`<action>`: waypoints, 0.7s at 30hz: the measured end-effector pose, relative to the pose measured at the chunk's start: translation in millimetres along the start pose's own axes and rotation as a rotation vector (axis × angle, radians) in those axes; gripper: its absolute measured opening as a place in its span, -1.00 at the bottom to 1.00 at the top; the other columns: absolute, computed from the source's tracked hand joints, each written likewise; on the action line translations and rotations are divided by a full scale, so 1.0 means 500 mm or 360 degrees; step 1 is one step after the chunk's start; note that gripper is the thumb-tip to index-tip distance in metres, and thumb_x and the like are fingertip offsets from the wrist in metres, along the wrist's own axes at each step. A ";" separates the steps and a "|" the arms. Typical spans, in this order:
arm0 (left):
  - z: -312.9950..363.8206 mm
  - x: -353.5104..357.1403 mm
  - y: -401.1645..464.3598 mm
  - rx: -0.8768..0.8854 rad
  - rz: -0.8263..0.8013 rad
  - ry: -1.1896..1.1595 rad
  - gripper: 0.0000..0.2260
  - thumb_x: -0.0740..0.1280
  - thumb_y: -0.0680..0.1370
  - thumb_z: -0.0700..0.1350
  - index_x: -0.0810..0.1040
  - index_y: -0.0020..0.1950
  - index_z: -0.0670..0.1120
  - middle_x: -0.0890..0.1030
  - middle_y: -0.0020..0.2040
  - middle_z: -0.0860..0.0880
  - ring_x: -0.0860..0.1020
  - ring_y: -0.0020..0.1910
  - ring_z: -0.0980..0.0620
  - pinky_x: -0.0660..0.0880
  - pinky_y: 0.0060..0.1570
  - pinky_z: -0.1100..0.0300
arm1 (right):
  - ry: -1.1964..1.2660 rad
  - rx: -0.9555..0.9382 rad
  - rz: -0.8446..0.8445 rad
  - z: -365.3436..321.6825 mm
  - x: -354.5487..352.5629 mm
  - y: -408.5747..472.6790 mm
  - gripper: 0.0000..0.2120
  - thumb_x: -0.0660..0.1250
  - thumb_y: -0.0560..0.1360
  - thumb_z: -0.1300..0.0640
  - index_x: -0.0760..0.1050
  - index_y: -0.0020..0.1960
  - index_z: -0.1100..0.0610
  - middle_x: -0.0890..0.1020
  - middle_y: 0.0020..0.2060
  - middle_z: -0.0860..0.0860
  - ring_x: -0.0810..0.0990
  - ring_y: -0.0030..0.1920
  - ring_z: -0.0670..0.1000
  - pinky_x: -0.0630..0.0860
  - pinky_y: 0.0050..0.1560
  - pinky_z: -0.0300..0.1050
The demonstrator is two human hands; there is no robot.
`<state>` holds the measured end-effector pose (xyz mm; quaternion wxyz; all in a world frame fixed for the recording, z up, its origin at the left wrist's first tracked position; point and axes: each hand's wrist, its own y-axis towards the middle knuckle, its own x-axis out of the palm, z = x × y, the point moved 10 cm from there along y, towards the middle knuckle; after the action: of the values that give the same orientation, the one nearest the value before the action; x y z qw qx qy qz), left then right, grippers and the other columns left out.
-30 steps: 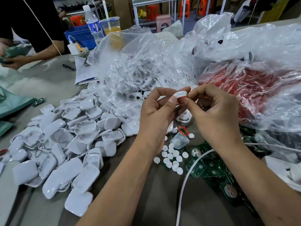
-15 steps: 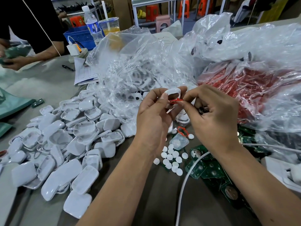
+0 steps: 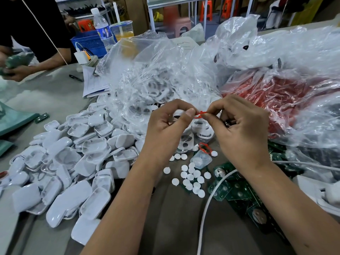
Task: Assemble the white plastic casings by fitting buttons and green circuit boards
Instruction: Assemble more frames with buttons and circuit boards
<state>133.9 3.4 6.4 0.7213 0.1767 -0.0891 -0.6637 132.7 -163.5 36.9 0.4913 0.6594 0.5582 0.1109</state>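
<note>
Far left, a heap of white casing halves (image 3: 77,162) covered the grey desk (image 3: 46,92). Centre, the left hand (image 3: 165,126) pinched a white casing (image 3: 177,114) between thumb and curled fingers; the casing was largely hidden, held above the desk before the clear plastic bag (image 3: 156,70). The right hand (image 3: 241,129) pinched a small red ring part (image 3: 199,115) against the casing's edge. Loose white buttons (image 3: 191,176) lay below the hands, green circuit boards (image 3: 237,190) to their right. The casing appeared light, stiff and smooth, best held by its rims; the red part looked thin and easily dropped. Compared with half a second earlier, the hands had lowered slightly and the red part sat further out, between the fingertips.
</note>
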 end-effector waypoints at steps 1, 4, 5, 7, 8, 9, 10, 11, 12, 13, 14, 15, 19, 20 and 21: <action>-0.001 0.000 0.000 -0.0001 -0.0005 -0.0003 -0.89 0.37 0.62 -0.21 0.66 -0.07 -0.11 0.63 -0.21 0.07 0.54 -0.17 0.06 0.54 -0.06 -0.01 | 0.0010 0.0008 -0.0009 0.002 0.002 0.001 -0.89 0.60 0.46 0.24 0.67 -0.15 0.20 0.49 -0.29 -0.22 0.42 -0.32 -0.26 0.28 -0.21 -0.44; -0.005 0.002 0.001 -0.0014 -0.0012 -0.0001 -0.91 0.38 0.61 -0.25 0.64 -0.06 -0.11 0.63 -0.19 0.08 0.53 -0.20 0.11 0.52 -0.11 0.11 | 0.0057 0.0037 -0.0032 0.006 0.007 0.004 -0.88 0.60 0.46 0.19 0.67 -0.15 0.16 0.44 -0.31 -0.35 0.40 -0.39 -0.20 0.26 -0.24 -0.45; -0.007 0.003 0.001 -0.0023 -0.0011 0.0000 -0.91 0.38 0.62 -0.24 0.64 -0.06 -0.11 0.62 -0.19 0.08 0.53 -0.22 0.11 0.52 -0.14 0.14 | 0.0104 0.0069 -0.0032 0.011 0.007 0.003 -0.88 0.60 0.47 0.17 0.67 -0.15 0.15 0.44 -0.37 -0.35 0.39 -0.42 -0.17 0.26 -0.27 -0.45; -0.013 0.003 0.003 -0.0047 0.0015 -0.0002 -0.90 0.37 0.64 -0.22 0.61 -0.06 -0.10 0.60 -0.21 0.04 0.49 -0.26 0.03 0.51 -0.21 0.14 | 0.0259 0.0185 -0.0036 0.026 0.009 0.000 -0.88 0.60 0.47 0.13 0.67 -0.16 0.10 0.48 -0.45 -0.26 0.38 -0.46 -0.11 0.26 -0.33 -0.42; -0.016 0.003 0.004 -0.0064 0.0036 -0.0008 -0.90 0.36 0.66 -0.21 0.60 -0.06 -0.11 0.58 -0.23 0.01 0.46 -0.28 -0.06 0.51 -0.23 0.12 | 0.0330 0.0242 -0.0038 0.032 0.010 -0.002 -0.88 0.60 0.48 0.10 0.67 -0.16 0.08 0.50 -0.45 -0.23 0.38 -0.47 -0.09 0.27 -0.35 -0.40; -0.020 0.005 0.005 -0.0091 0.0057 -0.0026 -0.89 0.34 0.67 -0.19 0.59 -0.05 -0.11 0.55 -0.24 -0.05 0.44 -0.29 -0.12 0.51 -0.24 0.11 | 0.0381 0.0282 -0.0037 0.036 0.011 -0.003 -0.88 0.59 0.48 0.08 0.68 -0.15 0.05 0.53 -0.44 -0.22 0.39 -0.48 -0.09 0.29 -0.37 -0.38; -0.025 0.008 0.004 -0.0135 0.0078 -0.0071 -0.89 0.33 0.68 -0.18 0.58 -0.04 -0.11 0.53 -0.24 -0.11 0.45 -0.30 -0.15 0.51 -0.23 0.14 | 0.0415 0.0316 -0.0033 0.039 0.012 -0.004 -0.89 0.59 0.48 0.06 0.69 -0.14 0.04 0.57 -0.42 -0.21 0.43 -0.47 -0.09 0.34 -0.39 -0.33; -0.031 0.012 0.003 -0.0194 0.0101 -0.0149 -0.87 0.31 0.69 -0.17 0.58 -0.04 -0.11 0.52 -0.23 -0.14 0.48 -0.29 -0.10 0.54 -0.21 0.18 | 0.0446 0.0352 -0.0029 0.043 0.013 -0.005 -0.91 0.59 0.48 0.07 0.70 -0.13 0.03 0.63 -0.37 -0.20 0.49 -0.44 -0.08 0.42 -0.40 -0.24; -0.039 0.016 0.000 -0.0261 0.0126 -0.0258 -0.85 0.28 0.70 -0.16 0.59 -0.02 -0.11 0.55 -0.21 -0.14 0.53 -0.27 -0.01 0.56 -0.18 0.22 | 0.0476 0.0394 -0.0024 0.049 0.015 -0.005 -0.92 0.59 0.48 0.08 0.71 -0.12 0.02 0.68 -0.32 -0.16 0.58 -0.40 -0.03 0.51 -0.37 -0.11; -0.048 0.020 -0.003 -0.0336 0.0155 -0.0389 -0.82 0.24 0.72 -0.16 0.61 0.00 -0.11 0.60 -0.19 -0.10 0.58 -0.23 0.04 0.57 -0.15 0.24 | 0.0502 0.0441 -0.0014 0.057 0.016 -0.006 -0.93 0.59 0.48 0.09 0.71 -0.12 0.02 0.71 -0.29 -0.13 0.63 -0.34 0.02 0.59 -0.29 -0.01; -0.060 0.022 -0.007 -0.0419 0.0194 -0.0537 -0.78 0.20 0.73 -0.16 0.62 0.03 -0.13 0.64 -0.17 -0.07 0.62 -0.19 0.05 0.59 -0.11 0.22 | 0.0529 0.0493 -0.0002 0.065 0.016 -0.007 -0.93 0.59 0.47 0.10 0.71 -0.13 0.02 0.72 -0.27 -0.10 0.66 -0.31 0.04 0.62 -0.24 0.03; -0.072 0.025 -0.010 -0.0500 0.0243 -0.0681 -0.75 0.17 0.74 -0.17 0.63 0.06 -0.16 0.66 -0.15 -0.06 0.65 -0.15 0.03 0.61 -0.06 0.19 | 0.0561 0.0549 0.0009 0.074 0.017 -0.008 -0.92 0.59 0.48 0.12 0.70 -0.14 0.03 0.72 -0.27 -0.07 0.67 -0.30 0.04 0.63 -0.22 0.03; -0.095 0.040 -0.026 -0.0689 0.0394 -0.0904 -0.72 0.11 0.74 -0.23 0.61 0.20 -0.27 0.64 0.04 -0.26 0.66 0.04 -0.13 0.63 0.15 0.01 | 0.0622 0.0656 -0.0108 0.086 0.037 -0.012 -0.91 0.57 0.49 0.19 0.69 -0.14 0.06 0.72 -0.28 -0.08 0.67 -0.32 -0.13 0.59 -0.26 -0.21; -0.097 0.044 -0.030 -0.0722 0.0416 -0.0896 -0.71 0.11 0.74 -0.24 0.60 0.24 -0.28 0.65 0.07 -0.30 0.65 0.08 -0.17 0.61 0.23 -0.05 | 0.0636 0.0662 -0.0164 0.083 0.045 -0.014 -0.91 0.56 0.50 0.21 0.69 -0.13 0.07 0.73 -0.27 -0.08 0.70 -0.30 -0.13 0.60 -0.22 -0.25; -0.098 0.049 -0.033 -0.0746 0.0425 -0.0871 -0.70 0.10 0.75 -0.24 0.60 0.26 -0.27 0.66 0.11 -0.32 0.65 0.12 -0.21 0.58 0.28 -0.11 | 0.0650 0.0677 -0.0210 0.082 0.051 -0.016 -0.92 0.56 0.50 0.22 0.69 -0.12 0.08 0.74 -0.25 -0.06 0.73 -0.27 -0.09 0.64 -0.16 -0.22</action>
<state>138.9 -15.0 -47.7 0.7719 -0.1898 -0.1464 -0.5888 165.3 -164.0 0.4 0.2259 0.6738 0.6978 0.0895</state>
